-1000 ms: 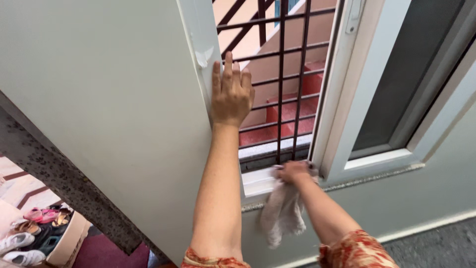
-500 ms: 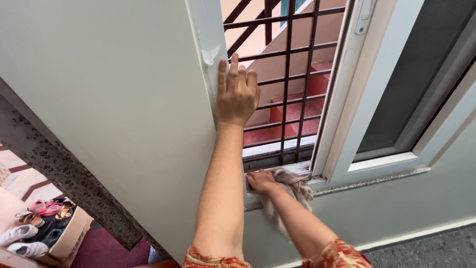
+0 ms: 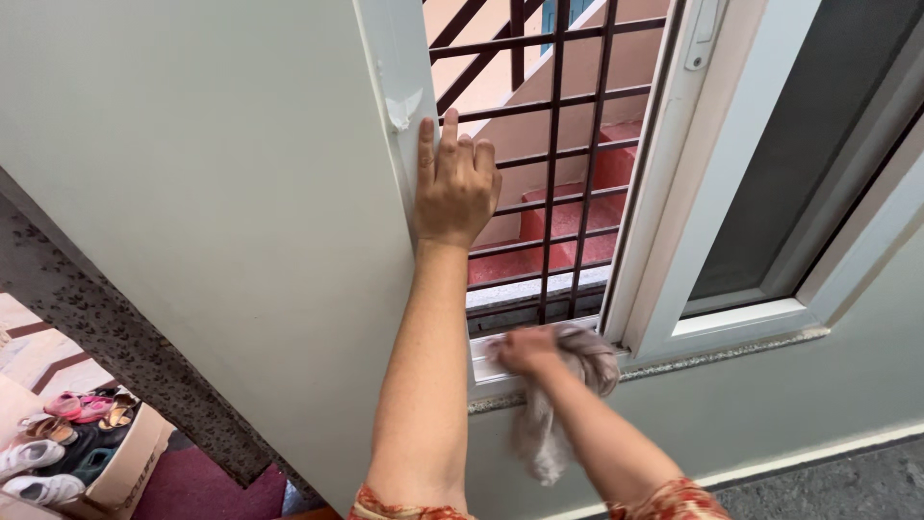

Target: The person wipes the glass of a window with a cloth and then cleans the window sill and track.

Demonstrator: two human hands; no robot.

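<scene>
Our left hand [image 3: 452, 188] lies flat and open against the white window frame [image 3: 399, 106]; our right hand [image 3: 527, 349] is clenched on a grey cloth [image 3: 568, 385] at the sill track [image 3: 486, 361]. We should press firmly, wiping along it. Far left, a cardboard box [image 3: 130, 462] holds shoes [image 3: 58, 438].

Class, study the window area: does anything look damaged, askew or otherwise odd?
Yes. On the white window frame, just above the left hand, a patch of paint or film is peeling and curling away. Otherwise nothing stands out; the right hand presses a grey cloth on the sill.
</scene>
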